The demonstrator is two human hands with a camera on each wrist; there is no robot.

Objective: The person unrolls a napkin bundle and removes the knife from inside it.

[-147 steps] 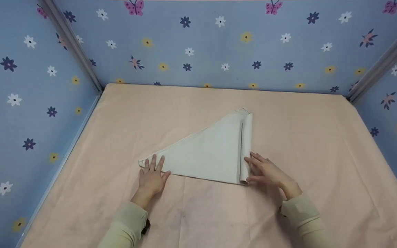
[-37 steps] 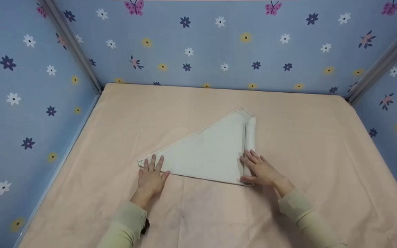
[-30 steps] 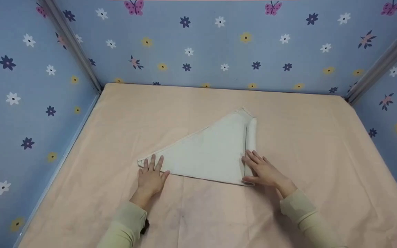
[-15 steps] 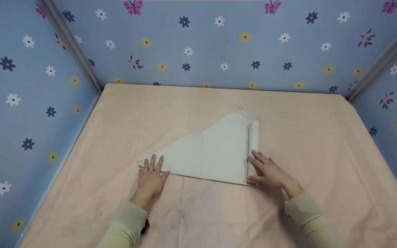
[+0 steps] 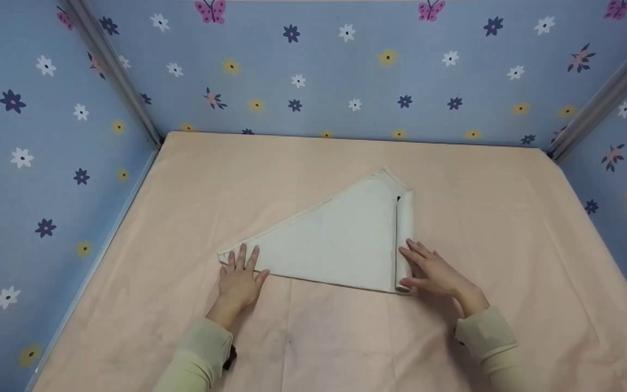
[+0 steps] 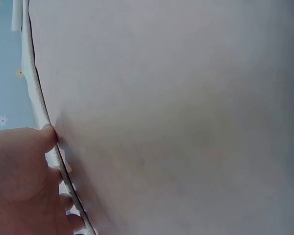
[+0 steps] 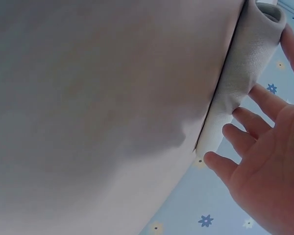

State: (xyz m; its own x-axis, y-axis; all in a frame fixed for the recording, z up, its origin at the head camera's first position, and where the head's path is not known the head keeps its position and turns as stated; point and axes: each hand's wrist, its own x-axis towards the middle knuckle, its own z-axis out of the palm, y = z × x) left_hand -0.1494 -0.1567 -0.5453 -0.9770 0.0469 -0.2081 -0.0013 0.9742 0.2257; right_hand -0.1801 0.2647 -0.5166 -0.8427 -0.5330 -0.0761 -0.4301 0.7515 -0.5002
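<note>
Pale cloth [image 5: 324, 242], right hand [image 5: 436, 274] on roll [image 5: 405, 218]

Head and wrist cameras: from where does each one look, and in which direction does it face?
Head: worn on the head, looks forward and down at the cloth; the left hand, right hand and sleeves show.
Left wrist: on that wrist, looks past the left hand at the cloth's edge; only that hand shows.
Right wrist: on that wrist, faces the cloth's roll; only that hand shows.
Shared: both wrist views show the cloth and flowered wall.
</note>
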